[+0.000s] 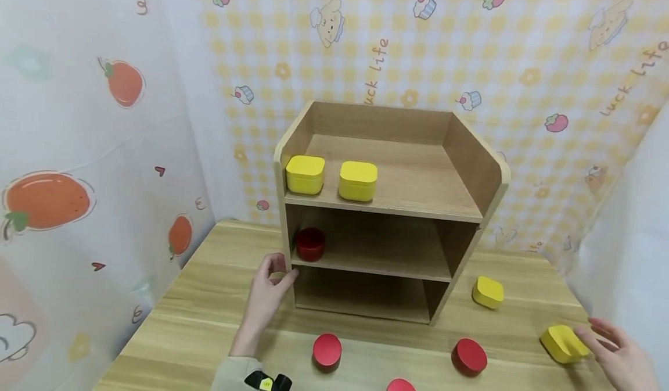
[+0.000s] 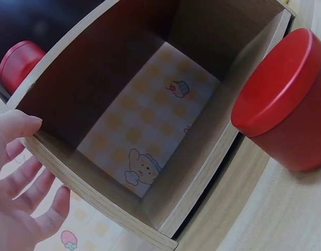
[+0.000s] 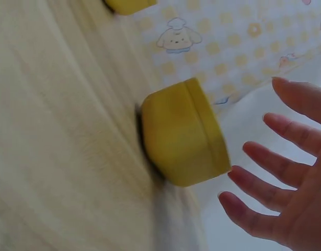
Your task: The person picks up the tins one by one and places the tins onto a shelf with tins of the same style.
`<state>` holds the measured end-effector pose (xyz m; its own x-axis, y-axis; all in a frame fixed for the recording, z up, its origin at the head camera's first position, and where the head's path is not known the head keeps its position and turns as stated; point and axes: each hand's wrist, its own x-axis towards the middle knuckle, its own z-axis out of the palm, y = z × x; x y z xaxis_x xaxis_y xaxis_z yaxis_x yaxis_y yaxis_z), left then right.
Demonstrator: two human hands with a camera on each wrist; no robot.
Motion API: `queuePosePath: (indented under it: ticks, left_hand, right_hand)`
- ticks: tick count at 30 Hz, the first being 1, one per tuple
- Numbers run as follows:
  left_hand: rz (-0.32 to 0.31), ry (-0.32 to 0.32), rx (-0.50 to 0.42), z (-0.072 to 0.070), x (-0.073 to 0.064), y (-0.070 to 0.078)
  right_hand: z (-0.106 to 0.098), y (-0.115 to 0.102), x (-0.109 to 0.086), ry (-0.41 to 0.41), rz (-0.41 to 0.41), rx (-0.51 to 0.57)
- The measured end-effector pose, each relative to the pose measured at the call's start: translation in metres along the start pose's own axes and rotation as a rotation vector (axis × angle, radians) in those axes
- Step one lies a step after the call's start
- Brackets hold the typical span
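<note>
Box (image 1: 558,347): yellow, on the wooden table (image 1: 209,280), just beside the right hand (image 1: 622,355), between 9 and 10 o'clock from it in the head view.
Gap at fingertips: very small, and by my judgement the relation which matters most; in the right wrist view one fingertip meets the outline of the box, but whether it truly touches, I cannot tell.
Right grip: wide, with fingers spread and nothing held between them.
Long axis: none is clear, because the box looks nearly square with round corners; its lid faces toward the finger side in the right wrist view.
Nearer hand: the right; the left hand (image 1: 268,292) is well apart, beyond 9 o'clock from the box.
Left grip: thumb at the front edge of the shelf (image 1: 470,167), other fingers at its outer side; whether they pinch, I cannot tell.
Second box (image 1: 488,293): yellow, at 10 o'clock from the first one.
Red can (image 1: 468,356): at 9 o'clock from the box.
</note>
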<state>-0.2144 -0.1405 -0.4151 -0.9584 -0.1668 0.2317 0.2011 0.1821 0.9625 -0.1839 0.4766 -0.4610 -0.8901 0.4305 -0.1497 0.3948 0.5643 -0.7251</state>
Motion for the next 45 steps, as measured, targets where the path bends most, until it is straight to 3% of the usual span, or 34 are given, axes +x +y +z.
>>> queuePosePath:
  ticks: [4, 11, 14, 22, 32, 41, 45]
  left_hand:
    - [-0.004, 0.001, 0.006, 0.001, 0.001, 0.001]
    - [-0.004, 0.004, 0.013, 0.000, 0.000, 0.003]
    - [-0.005, 0.001, 0.018, -0.001, -0.001, 0.003]
    - [0.008, -0.008, 0.021, -0.001, -0.003, 0.002]
    - [0.006, 0.005, 0.027, 0.000, -0.002, 0.000]
    - [-0.014, 0.012, 0.062, -0.001, 0.011, -0.033]
    - [0.005, 0.014, 0.045, -0.001, 0.011, -0.039]
  right_hand:
    - [0.000, 0.004, 0.007, -0.101, 0.054, -0.066]
    - [0.006, 0.013, 0.009, -0.149, -0.090, -0.091]
    - [0.007, 0.016, 0.008, -0.167, -0.103, -0.140]
    - [0.008, 0.015, 0.007, -0.284, -0.028, -0.175]
    - [0.008, 0.014, 0.012, -0.328, -0.117, -0.306]
    - [0.010, 0.020, 0.016, -0.353, -0.146, -0.324]
    - [0.007, 0.019, 0.016, -0.362, -0.179, -0.324]
